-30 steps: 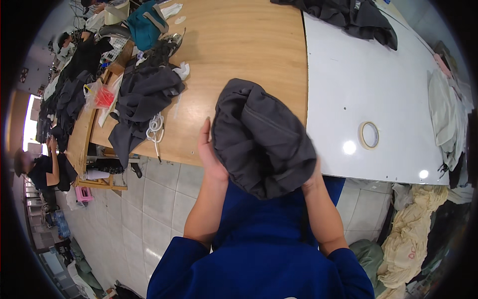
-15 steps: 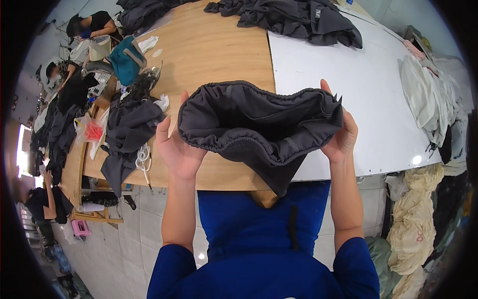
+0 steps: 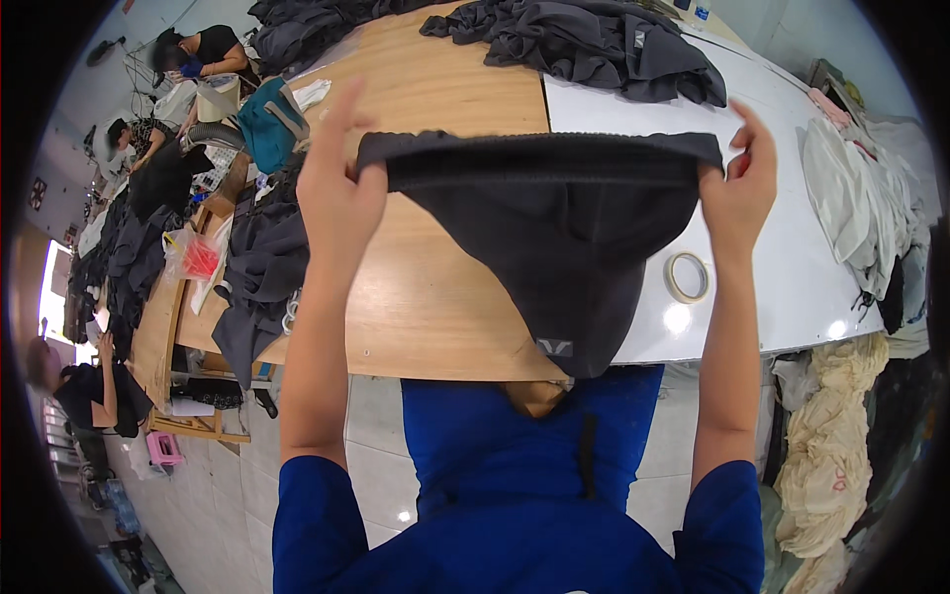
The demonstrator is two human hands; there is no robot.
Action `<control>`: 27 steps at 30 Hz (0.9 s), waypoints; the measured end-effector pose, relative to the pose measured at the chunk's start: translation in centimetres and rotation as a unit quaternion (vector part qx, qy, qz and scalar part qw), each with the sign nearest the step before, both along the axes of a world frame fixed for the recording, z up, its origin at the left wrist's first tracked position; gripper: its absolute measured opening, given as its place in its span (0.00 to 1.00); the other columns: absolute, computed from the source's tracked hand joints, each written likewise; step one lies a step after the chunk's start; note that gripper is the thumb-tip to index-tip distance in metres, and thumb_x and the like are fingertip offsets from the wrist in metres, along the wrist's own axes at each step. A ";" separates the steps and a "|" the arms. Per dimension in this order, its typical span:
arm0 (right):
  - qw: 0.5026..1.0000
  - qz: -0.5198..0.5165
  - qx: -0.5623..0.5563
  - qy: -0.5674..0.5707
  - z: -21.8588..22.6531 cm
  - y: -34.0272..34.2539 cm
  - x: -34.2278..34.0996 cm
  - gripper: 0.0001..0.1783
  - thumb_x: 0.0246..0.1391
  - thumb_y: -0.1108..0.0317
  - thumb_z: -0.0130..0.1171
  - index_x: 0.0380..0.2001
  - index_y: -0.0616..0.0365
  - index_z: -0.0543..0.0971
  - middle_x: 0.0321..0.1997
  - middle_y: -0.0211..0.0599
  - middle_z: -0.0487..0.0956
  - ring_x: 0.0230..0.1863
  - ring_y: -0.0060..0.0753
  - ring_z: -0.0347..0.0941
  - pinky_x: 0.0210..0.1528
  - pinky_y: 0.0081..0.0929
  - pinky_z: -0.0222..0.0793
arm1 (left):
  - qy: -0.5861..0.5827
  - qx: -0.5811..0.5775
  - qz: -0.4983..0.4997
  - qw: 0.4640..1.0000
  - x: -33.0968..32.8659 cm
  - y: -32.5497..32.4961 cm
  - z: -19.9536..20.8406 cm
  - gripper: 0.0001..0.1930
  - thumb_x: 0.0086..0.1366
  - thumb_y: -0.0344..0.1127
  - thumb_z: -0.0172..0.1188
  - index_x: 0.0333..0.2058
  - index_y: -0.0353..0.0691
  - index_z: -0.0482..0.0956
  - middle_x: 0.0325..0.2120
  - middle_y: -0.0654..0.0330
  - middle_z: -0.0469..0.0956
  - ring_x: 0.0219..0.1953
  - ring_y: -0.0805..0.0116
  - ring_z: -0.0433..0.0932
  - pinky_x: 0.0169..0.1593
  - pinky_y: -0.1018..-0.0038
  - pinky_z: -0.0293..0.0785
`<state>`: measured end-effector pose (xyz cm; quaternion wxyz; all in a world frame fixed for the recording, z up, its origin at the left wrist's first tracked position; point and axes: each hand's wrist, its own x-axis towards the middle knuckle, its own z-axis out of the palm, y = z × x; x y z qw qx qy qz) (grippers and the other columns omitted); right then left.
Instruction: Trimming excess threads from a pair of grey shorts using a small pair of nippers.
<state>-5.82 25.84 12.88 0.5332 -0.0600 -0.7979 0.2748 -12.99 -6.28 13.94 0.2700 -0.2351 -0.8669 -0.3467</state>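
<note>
Stretched wide between my two hands is a dark grey garment with a gathered elastic waistband, apparently a pair of shorts or pants. Its waist edge runs nearly straight, and the cloth narrows downward to a small light mark near the table's front edge. My left hand grips the left end of the waistband, thumb in front, other fingers raised and blurred. At the right end, my right hand pinches the band with thumb and fingers. The garment hangs above the table, and its inside is mostly hidden.
A roll of tape lies on the white tabletop, which adjoins a wooden one. Dark garments are heaped at the far side. Left are a teal bag, more dark cloth and several people; right, pale fabric.
The waistband has gone from an open, rounded mouth to a taut straight line. Both hands have moved farther apart and away from me, closing on its ends. The tape roll has come into view.
</note>
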 end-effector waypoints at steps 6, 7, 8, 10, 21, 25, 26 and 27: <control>0.980 0.162 -0.109 -0.043 3.1 1.1 -0.2 0.22 0.42 0.82 0.50 0.43 0.55 0.77 0.36 0.31 0.78 0.30 0.15 0.68 0.30 0.11 0.63 | -0.216 0.268 -0.100 0.934 -1.0 0.1 3.6 0.19 0.57 0.22 0.43 0.44 0.41 0.76 0.32 0.62 0.77 0.26 0.80 0.76 0.25 0.87 0.72; 0.966 0.204 -0.144 -0.062 3.7 1.2 0.1 0.21 0.43 0.82 0.48 0.43 0.57 0.77 0.35 0.32 0.79 0.32 0.16 0.70 0.32 0.11 0.65 | -0.206 0.264 -0.098 0.937 -0.9 0.2 3.9 0.13 0.57 0.25 0.45 0.38 0.37 0.77 0.27 0.65 0.76 0.22 0.83 0.73 0.23 0.90 0.67; 0.949 0.248 -0.179 -0.080 4.4 1.1 0.6 0.21 0.44 0.83 0.46 0.43 0.59 0.77 0.35 0.33 0.80 0.34 0.18 0.73 0.34 0.11 0.66 | -0.205 0.264 -0.095 0.937 -0.7 -0.6 4.2 0.13 0.57 0.25 0.45 0.38 0.37 0.77 0.27 0.65 0.76 0.22 0.83 0.73 0.23 0.90 0.67; 0.936 0.268 -0.217 -0.072 5.8 0.5 1.9 0.22 0.43 0.83 0.43 0.43 0.63 0.76 0.35 0.36 0.80 0.35 0.19 0.74 0.36 0.11 0.68 | -0.217 0.217 -0.140 0.941 -0.5 -2.6 4.6 0.10 0.56 0.26 0.47 0.33 0.35 0.76 0.24 0.66 0.75 0.19 0.84 0.70 0.22 0.92 0.61; 0.855 0.209 -0.321 -0.349 -8.2 0.5 -0.7 0.39 0.45 0.54 0.63 0.60 0.53 0.62 0.35 0.28 0.73 0.22 0.13 0.60 0.18 0.11 0.51 | -0.383 0.182 -0.013 0.906 -3.4 -4.5 -10.1 0.29 0.60 0.42 0.58 0.58 0.45 0.61 0.52 0.50 0.68 0.41 0.67 0.74 0.48 0.73 0.68; 0.784 0.215 -0.441 -0.382 -12.6 -0.1 4.6 0.34 0.50 0.58 0.61 0.59 0.53 0.63 0.20 0.21 0.67 0.15 0.12 0.54 0.17 0.12 0.50 | -0.399 0.272 -0.020 0.876 2.5 -5.9 -17.0 0.22 0.60 0.36 0.57 0.53 0.41 0.67 0.51 0.53 0.69 0.42 0.66 0.73 0.49 0.73 0.67; 0.773 0.209 -0.443 -0.403 -13.9 -0.3 6.0 0.32 0.50 0.58 0.61 0.58 0.52 0.65 0.17 0.19 0.66 0.14 0.13 0.52 0.17 0.13 0.51 | -0.426 0.275 -0.022 0.862 4.3 -5.7 -17.9 0.20 0.58 0.35 0.58 0.49 0.40 0.71 0.49 0.54 0.70 0.43 0.66 0.73 0.50 0.73 0.66; 0.796 0.227 -0.351 -0.438 -15.9 -0.4 7.2 0.30 0.50 0.57 0.61 0.56 0.50 0.67 0.15 0.21 0.66 0.14 0.13 0.55 0.17 0.15 0.54 | -0.368 0.188 -0.052 0.909 6.3 -5.0 -18.4 0.16 0.56 0.33 0.59 0.44 0.40 0.74 0.46 0.55 0.72 0.43 0.66 0.73 0.50 0.73 0.67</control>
